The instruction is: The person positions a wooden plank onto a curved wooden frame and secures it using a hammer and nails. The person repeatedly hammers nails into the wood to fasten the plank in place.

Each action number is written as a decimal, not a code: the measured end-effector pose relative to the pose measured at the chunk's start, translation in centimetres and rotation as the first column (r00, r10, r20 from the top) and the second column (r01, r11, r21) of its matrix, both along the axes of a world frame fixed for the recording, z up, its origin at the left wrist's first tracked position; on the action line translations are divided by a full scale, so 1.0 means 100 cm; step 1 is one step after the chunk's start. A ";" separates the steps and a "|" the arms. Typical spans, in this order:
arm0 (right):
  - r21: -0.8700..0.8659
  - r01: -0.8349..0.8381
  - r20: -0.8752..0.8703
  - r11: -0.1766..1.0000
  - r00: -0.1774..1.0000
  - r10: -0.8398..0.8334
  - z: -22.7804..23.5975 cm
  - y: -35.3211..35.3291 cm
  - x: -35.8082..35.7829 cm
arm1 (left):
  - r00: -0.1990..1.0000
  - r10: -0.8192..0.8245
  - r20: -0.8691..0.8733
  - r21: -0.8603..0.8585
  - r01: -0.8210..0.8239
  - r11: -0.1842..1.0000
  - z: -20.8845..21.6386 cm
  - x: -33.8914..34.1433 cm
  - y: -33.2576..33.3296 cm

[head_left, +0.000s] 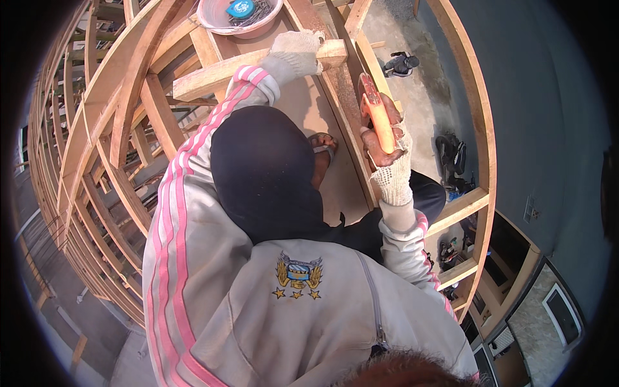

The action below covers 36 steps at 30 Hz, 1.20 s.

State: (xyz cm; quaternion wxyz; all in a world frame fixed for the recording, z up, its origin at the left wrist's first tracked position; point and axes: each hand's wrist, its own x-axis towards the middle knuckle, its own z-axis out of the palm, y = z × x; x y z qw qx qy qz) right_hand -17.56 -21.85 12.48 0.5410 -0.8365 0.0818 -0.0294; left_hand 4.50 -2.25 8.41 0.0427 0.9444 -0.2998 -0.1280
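**Hammer up, hand on the crosspiece**

Right hand (389,155), in a knitted work glove, is wrapped tight around the orange handle of a hammer (373,106), its head raised above the long plank (345,109) at the frame's edge. Left hand (296,53), gloved too, lies curled over the end of a short wooden crosspiece (245,71), pressing it against the frame; whether the fingers hook right under it I cannot tell.

To land this well, I'd say: keep the left hand pinning the piece flat with its fingers away from the strike point, and bring the head down square rather than glancing (no nail is visible under it, mind).

Further out, a pink bowl (213,19) sits on the brown board at the top, just beyond the left hand. Inside: a heap of dark nails (253,16) and a small blue round thing (240,8), possibly a tape measure. Curved wooden ribs (103,168) sweep round on both sides; a power tool (400,64) lies on the ground outside the frame.
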 end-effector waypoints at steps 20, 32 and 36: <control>0.126 0.059 -0.392 0.990 0.920 -0.005 0.037 0.012 0.015 | 0.996 0.017 -0.087 -0.276 -0.041 0.960 -0.019 0.008 0.012; 0.154 0.089 -0.393 0.984 0.919 -0.022 0.036 0.008 0.009 | 0.994 0.076 -0.084 -0.346 -0.100 0.933 -0.021 0.002 0.018; 0.160 -0.027 -0.229 0.987 0.971 0.064 0.027 0.008 0.008 | 0.994 0.083 -0.068 -0.237 -0.096 0.967 -0.014 -0.012 0.022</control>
